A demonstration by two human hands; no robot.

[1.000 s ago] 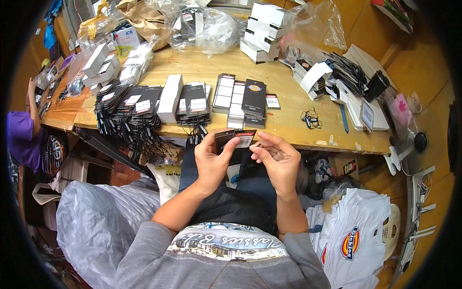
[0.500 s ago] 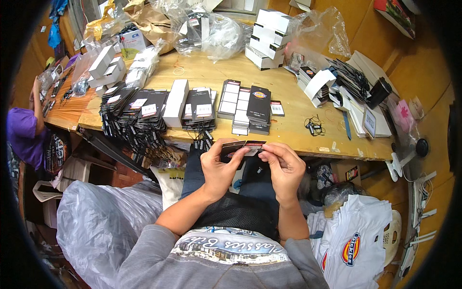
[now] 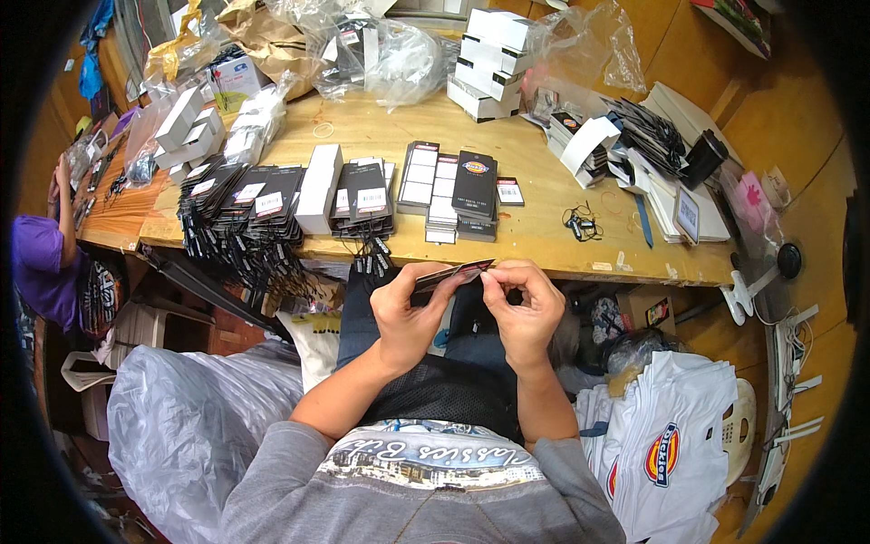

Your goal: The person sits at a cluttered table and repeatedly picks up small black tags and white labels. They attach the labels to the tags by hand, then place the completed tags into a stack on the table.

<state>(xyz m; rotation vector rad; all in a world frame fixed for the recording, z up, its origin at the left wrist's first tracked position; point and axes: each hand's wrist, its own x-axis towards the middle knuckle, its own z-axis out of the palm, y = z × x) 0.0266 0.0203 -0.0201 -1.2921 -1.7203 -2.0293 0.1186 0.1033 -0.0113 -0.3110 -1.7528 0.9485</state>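
Observation:
Above my lap, just off the table's front edge, my left hand point(image 3: 404, 317) pinches a black hang tag point(image 3: 439, 277) between thumb and fingers. The tag is tilted, so little of its printed face shows. My right hand point(image 3: 522, 308) has thumb and forefinger pressed together at the tag's right end; whether a cord or string is between them is too small to see. Ahead on the table lie stacks of black tags point(image 3: 474, 186) and white-labelled tags point(image 3: 419, 177), with a single labelled tag point(image 3: 510, 190) beside them.
Corded tags point(image 3: 240, 204) hang over the table edge left of a long white box point(image 3: 319, 189). Stacked white boxes point(image 3: 489, 63) and clear plastic bags stand behind. Black cords point(image 3: 582, 223) lie to the right. White shirts point(image 3: 666, 444) are piled low right. A person in purple point(image 3: 45, 258) works far left.
The tag has tipped to a more edge-on angle. My right thumb and forefinger have curled in closer at its end. The whole view has shifted slightly.

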